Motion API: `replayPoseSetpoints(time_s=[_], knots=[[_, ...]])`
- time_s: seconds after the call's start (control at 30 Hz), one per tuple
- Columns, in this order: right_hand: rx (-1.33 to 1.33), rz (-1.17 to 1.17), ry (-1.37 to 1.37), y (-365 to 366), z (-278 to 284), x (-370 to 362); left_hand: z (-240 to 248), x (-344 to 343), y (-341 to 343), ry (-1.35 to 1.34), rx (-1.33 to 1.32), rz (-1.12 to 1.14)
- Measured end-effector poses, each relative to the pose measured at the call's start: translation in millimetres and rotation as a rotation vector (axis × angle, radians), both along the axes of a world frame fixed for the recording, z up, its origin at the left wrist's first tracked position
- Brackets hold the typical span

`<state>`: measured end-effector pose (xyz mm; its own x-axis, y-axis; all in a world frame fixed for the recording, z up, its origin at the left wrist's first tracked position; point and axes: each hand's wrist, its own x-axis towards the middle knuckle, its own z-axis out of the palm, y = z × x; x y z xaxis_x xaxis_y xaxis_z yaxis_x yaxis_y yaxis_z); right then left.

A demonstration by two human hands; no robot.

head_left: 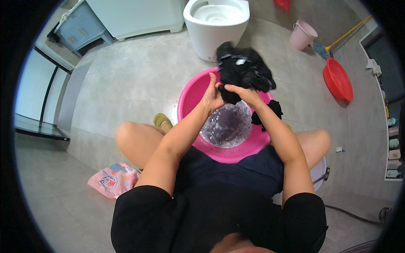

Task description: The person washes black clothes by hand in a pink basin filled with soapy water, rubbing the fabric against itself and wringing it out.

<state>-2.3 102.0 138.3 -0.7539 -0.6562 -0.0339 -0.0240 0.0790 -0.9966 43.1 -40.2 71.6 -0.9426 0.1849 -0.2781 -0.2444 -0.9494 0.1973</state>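
Observation:
A bunched black garment (247, 69) with a small white tag is held up over the far rim of a pink basin (185, 99), its edges smeared by motion. My right hand (247, 95) is closed on its near end. Beside it, my left hand (214, 98) has its thumb raised, while its fingers go in against the cloth and are partly hidden. Foamy, dark greyish water (228, 126) fills the bottom of the basin. Another piece of black cloth (272, 113) hangs over the basin's right rim, under my right forearm.
Beyond the basin stands a white toilet (200, 38). A pink bucket (303, 34), a mop (321, 49) and a red basin (337, 80) are at the far right. A pink bag (113, 180) lies on the floor by my left leg. Bottles line a wall niche (393, 143) at right.

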Motion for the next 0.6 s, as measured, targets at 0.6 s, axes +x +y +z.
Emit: replayPoseSetpoints(time_s=[0.6], knots=[[0.777,-0.065,1.03,-9,-7,44,-5,25,-2,0.134,-0.233,0.014]])
